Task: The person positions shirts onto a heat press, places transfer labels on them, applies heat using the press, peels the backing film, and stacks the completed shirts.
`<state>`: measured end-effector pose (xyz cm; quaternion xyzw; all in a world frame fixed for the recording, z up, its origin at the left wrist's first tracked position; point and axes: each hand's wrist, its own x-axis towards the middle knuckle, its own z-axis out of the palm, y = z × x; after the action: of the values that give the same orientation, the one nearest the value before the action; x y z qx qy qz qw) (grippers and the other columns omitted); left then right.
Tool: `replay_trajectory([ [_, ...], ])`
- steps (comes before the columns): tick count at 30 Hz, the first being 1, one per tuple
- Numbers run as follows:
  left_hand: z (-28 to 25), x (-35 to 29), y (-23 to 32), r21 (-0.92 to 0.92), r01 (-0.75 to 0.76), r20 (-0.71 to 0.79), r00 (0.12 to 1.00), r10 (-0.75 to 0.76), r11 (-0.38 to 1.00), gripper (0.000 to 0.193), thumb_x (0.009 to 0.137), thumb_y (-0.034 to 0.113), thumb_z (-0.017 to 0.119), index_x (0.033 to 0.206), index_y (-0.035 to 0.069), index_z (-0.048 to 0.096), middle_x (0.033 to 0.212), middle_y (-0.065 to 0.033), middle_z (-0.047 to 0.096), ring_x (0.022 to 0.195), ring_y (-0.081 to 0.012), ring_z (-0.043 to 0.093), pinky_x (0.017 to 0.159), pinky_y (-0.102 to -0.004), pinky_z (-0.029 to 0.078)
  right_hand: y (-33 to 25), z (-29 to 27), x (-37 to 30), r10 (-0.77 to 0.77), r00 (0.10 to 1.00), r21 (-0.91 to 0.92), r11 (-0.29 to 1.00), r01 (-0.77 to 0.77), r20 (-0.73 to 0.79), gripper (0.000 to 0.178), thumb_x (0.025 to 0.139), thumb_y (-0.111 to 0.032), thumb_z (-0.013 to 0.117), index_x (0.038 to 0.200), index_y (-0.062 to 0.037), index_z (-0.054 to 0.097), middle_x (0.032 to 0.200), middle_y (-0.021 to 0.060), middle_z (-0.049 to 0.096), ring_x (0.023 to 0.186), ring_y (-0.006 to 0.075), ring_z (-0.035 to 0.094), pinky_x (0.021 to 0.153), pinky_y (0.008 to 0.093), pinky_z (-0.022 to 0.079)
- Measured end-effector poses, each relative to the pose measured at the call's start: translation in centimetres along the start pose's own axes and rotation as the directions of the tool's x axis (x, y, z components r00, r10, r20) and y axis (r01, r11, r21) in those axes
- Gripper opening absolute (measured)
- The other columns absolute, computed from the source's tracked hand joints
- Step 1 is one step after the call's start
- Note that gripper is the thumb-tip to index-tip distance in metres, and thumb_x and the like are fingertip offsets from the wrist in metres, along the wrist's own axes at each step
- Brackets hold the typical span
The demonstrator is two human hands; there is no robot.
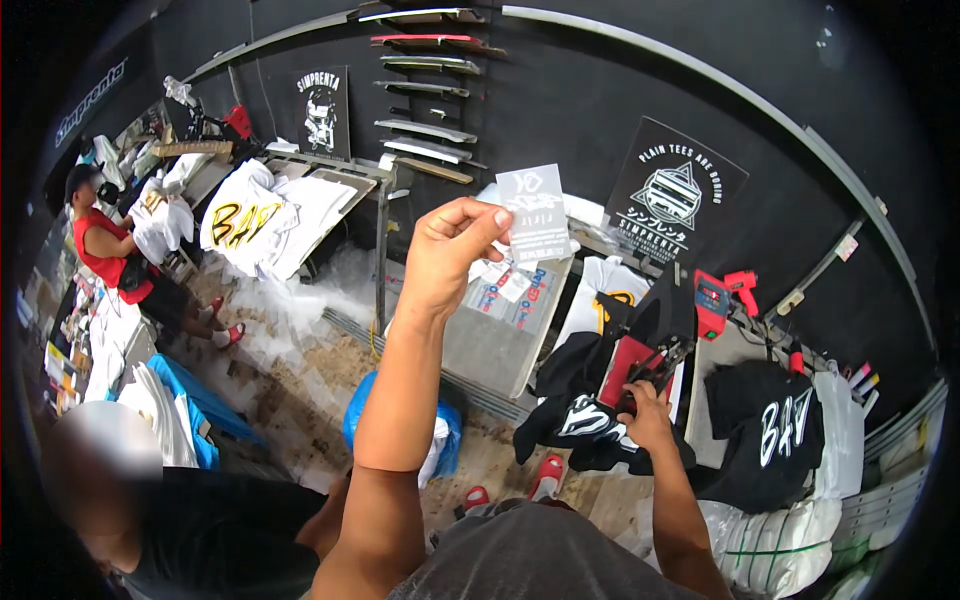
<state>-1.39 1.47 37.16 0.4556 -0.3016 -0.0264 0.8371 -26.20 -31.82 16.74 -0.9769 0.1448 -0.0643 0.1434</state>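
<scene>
My left hand is raised in front of me, thumb and fingers pinching a clear transfer film with white print by its left edge. Lower and to the right, my right hand reaches to the front of a red and black heat press. Its thumb and fingers look apart, touching or just above a black shirt with white lettering that is draped at the press. Whether the fingertips touch cloth or the press is hard to make out.
A grey table with printed plastic stands behind my left arm. Right of the press lie a folded black shirt and a red heat gun. One person in black is close at my left; another in red works farther off.
</scene>
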Motion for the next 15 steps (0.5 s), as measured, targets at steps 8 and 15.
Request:
replay_trajectory([
  [8, -11.9, -12.3, -21.9, 0.999, 0.03, -0.032, 0.763, -0.645, -0.014, 0.021, 0.083, 0.029, 0.063, 0.089, 0.016, 0.078, 0.091, -0.0173, 0.075, 0.085, -0.0364, 0.073, 0.078, -0.0482, 0.059, 0.2, 0.7, 0.1, -0.035, 0.998, 0.017, 0.999, 0.036, -0.046, 0.07, 0.069, -0.014, 0.086, 0.134, -0.018, 0.059, 0.142, 0.0072, 0.054, 0.127, 0.0414, 0.05, 0.102, 0.0571, 0.039],
  [15, -14.0, -21.0, -28.5, 0.894, 0.371, -0.178, 0.81, -0.558, 0.253, 0.025, 0.085, 0.028, 0.067, 0.085, 0.005, 0.076, 0.088, -0.0196, 0.074, 0.085, -0.0367, 0.074, 0.081, -0.0449, 0.059, 0.1, 0.2, 0.3, 0.002, 1.0, 0.014, 1.0, -0.002, 0.028, 0.07, 0.074, -0.011, 0.082, 0.138, -0.017, 0.055, 0.145, 0.0068, 0.05, 0.128, 0.0433, 0.046, 0.105, 0.0576, 0.035],
])
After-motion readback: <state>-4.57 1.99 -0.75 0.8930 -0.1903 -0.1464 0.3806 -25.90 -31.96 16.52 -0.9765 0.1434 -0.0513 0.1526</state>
